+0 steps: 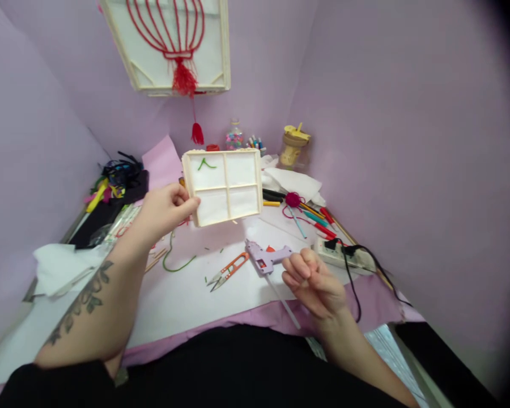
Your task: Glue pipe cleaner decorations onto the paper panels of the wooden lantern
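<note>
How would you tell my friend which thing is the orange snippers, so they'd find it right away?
Start with the white tabletop, and look below the pale frame held up by the left hand. The orange snippers lie there, just left of the light purple glue gun. Unlike the gun, they have two pointed metal blades, spread in a narrow V.

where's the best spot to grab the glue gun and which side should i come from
Probably by the handle of the glue gun, coming from the right with the right hand. The gun lies on its side with the handle stretching right, toward that hand, while the nozzle points away to the far left and the glue stick juts out behind.
</note>
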A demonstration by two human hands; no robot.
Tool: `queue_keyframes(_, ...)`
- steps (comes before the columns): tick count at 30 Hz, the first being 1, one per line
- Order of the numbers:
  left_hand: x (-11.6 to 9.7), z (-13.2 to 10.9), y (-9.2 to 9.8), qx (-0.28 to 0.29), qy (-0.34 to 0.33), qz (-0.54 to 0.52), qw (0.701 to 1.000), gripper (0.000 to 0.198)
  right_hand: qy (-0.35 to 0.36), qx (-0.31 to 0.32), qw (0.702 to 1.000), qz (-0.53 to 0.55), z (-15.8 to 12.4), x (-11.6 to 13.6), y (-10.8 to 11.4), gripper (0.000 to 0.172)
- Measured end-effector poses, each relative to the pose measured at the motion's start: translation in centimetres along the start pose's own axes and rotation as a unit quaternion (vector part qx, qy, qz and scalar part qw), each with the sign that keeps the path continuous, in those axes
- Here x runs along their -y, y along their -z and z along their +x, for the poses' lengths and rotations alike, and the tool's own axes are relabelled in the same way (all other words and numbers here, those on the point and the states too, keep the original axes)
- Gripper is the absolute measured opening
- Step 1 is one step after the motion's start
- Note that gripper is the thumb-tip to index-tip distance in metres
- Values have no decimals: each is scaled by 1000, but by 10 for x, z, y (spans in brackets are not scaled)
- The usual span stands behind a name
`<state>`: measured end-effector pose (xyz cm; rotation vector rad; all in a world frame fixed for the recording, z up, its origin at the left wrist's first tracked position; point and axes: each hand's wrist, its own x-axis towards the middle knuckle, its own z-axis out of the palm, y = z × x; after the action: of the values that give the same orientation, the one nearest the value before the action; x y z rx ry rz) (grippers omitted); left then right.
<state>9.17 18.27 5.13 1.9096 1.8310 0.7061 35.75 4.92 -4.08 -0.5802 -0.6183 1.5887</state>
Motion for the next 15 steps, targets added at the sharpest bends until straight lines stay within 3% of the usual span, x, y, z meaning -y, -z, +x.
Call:
queue_keyframes(7, 0, -3, 1, 6, -13, -25, 1000, 24, 31, -33, 998, -48, 2, -3, 8, 47)
queue_keyframes(15, 3, -3, 1, 0, -33, -25, 999, 24, 24, -17, 996, -87, 6, -8, 5, 49)
